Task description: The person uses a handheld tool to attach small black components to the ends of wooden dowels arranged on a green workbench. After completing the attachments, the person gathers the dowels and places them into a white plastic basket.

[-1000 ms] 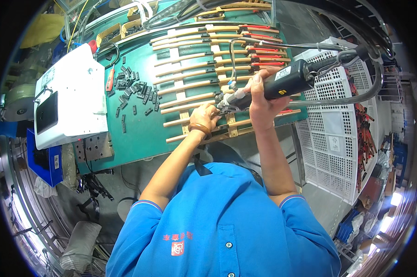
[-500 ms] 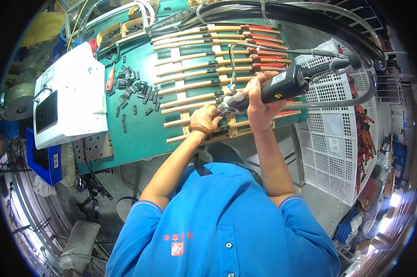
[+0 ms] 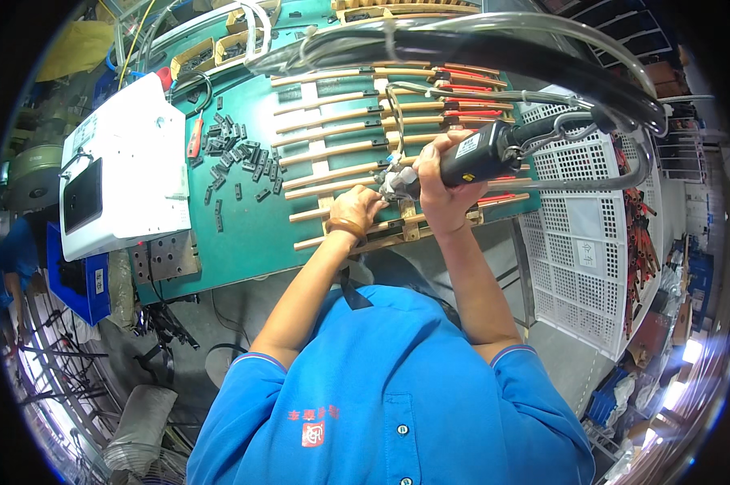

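My right hand (image 3: 445, 187) is wrapped round the body of a black power screwdriver (image 3: 479, 155), which lies tilted with its metal nose pointing left. That nose (image 3: 399, 183) is down over the near rods, close to the fingers of my left hand. My left hand (image 3: 355, 208), with a brown bangle at the wrist, is closed at the rods near the nose; what its fingertips hold is hidden. Several tan rods (image 3: 320, 149) lie side by side across a wooden rack (image 3: 314, 94), carrying black blocks (image 3: 378, 142) midway and red pieces (image 3: 471, 105) toward their right ends.
Loose black blocks (image 3: 237, 149) and a red-handled tool (image 3: 194, 139) lie left on the green table (image 3: 244, 259). A white machine (image 3: 126, 162) stands farther left. Thick black hoses (image 3: 478, 50) arch overhead. White perforated crates (image 3: 571, 242) stand right. Another person's blue sleeve (image 3: 17, 246) shows far left.
The screwdriver and my right hand have shifted slightly left and nearer to me. The overhead hoses have dropped nearer too. My left hand has barely moved; another person has appeared at the left edge.
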The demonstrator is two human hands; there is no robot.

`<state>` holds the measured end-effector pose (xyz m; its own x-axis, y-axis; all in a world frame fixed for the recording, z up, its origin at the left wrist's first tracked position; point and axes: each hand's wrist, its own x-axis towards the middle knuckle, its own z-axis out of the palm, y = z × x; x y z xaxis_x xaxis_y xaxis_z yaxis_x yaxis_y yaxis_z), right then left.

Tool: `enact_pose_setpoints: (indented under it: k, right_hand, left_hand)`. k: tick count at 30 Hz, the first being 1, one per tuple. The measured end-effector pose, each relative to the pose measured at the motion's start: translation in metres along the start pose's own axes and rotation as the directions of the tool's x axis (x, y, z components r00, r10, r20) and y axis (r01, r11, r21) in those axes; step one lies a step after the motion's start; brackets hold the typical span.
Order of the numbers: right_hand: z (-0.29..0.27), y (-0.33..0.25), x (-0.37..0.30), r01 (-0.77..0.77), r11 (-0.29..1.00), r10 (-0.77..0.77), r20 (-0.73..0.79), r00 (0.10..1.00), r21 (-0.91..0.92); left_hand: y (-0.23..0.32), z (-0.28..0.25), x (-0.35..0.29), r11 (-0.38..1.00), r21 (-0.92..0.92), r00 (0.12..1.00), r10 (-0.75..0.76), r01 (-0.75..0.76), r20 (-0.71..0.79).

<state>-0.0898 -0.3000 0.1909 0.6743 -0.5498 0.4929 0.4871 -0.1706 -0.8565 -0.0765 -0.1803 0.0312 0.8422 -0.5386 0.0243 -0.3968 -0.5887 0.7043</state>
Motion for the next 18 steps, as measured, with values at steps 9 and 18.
enact_pose_setpoints:
  k: [9, 18]
  right_hand:
    - [0.012, -0.007, -0.002, 0.135, 0.983, -0.135, 0.004, 0.991, -0.128]
    - [-0.002, 0.006, 0.0, -0.013, 0.997, 0.025, 0.161, 0.987, -0.074]
  left_hand:
    - [-0.003, 0.002, 0.001, 1.0, 0.016, 1.0, 0.022, -0.022, -0.002]
    - [-0.026, -0.02, -0.004, 0.996, -0.029, 0.994, 0.088, -0.086, 0.071]
